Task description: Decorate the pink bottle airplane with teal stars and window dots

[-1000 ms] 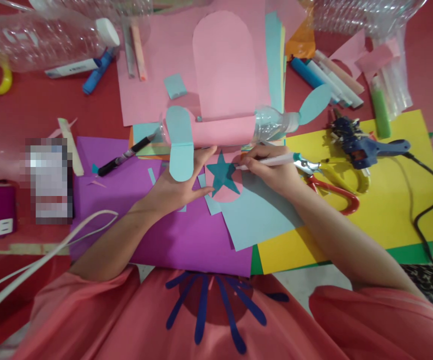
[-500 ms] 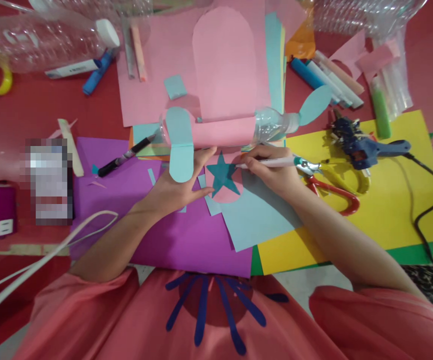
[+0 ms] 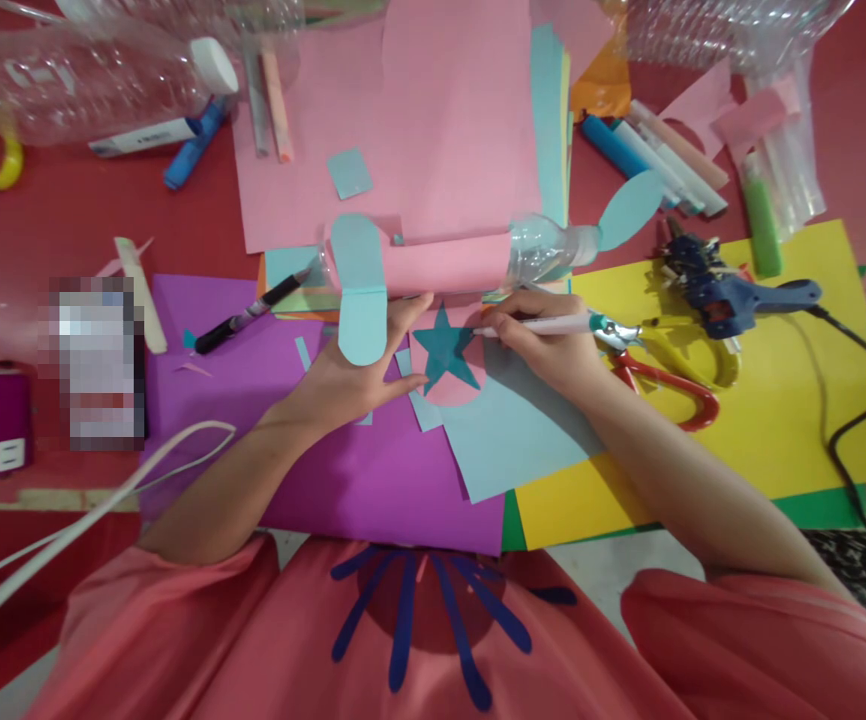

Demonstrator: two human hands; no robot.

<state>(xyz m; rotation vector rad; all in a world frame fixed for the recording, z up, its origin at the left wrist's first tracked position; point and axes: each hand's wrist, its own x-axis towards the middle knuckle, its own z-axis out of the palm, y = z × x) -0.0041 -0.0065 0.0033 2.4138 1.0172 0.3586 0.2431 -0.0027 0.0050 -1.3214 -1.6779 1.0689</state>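
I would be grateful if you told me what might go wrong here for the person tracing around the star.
The left hand pins the star only at its left edge, so the pen in the right hand may nudge it. The glue gun cord lies by the right arm and could snag.

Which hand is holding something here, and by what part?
The right hand grips a slim white pen near its tip end, beside the teal paper star. The left hand holds nothing; it presses flat on the papers.
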